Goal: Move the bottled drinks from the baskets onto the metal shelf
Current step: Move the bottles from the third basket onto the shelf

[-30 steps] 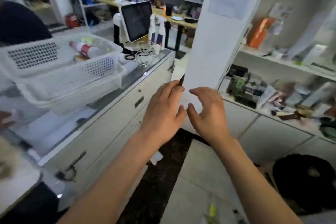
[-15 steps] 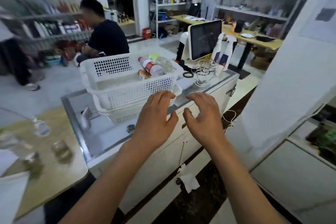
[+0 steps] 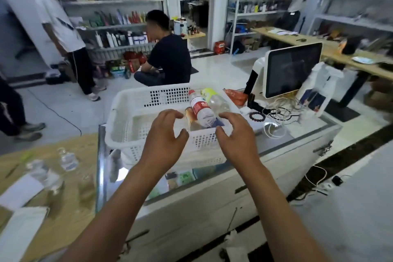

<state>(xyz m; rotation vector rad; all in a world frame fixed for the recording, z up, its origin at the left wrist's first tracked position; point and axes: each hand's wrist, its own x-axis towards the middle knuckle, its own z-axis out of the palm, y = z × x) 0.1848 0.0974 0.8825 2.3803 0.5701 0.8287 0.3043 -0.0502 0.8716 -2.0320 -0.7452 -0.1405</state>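
**Q:** Where are the hands?

**A:** Both are raised side by side over the near wall of a white basket (image 3: 136,134). The left hand (image 3: 164,139) and the right hand (image 3: 236,136) each have fingers loosely curved and spread, thumbs turned toward each other — neither holds anything.

**Q:** What is in the basket?

**A:** Bottled drinks lying on their sides at its right end. A clear bottle with a red label (image 3: 201,110) lies just beyond the gap between the two hands, its base nearest them. Beside it to the right lies a clear bottle with a yellow-green label (image 3: 213,99). An amber-coloured bottle (image 3: 190,115) shows partly beneath the red-labelled one. The rest of the basket floor is bare.

**Q:** What does the basket sit on?

**A:** It is stacked in a second white basket (image 3: 200,158), on a glass-topped counter (image 3: 297,136).

**Q:** And farther out?

**A:** A tilted screen (image 3: 292,69) with tangled cables (image 3: 278,112) stands to the right on the counter — metal shelves (image 3: 114,2) line the far walls.
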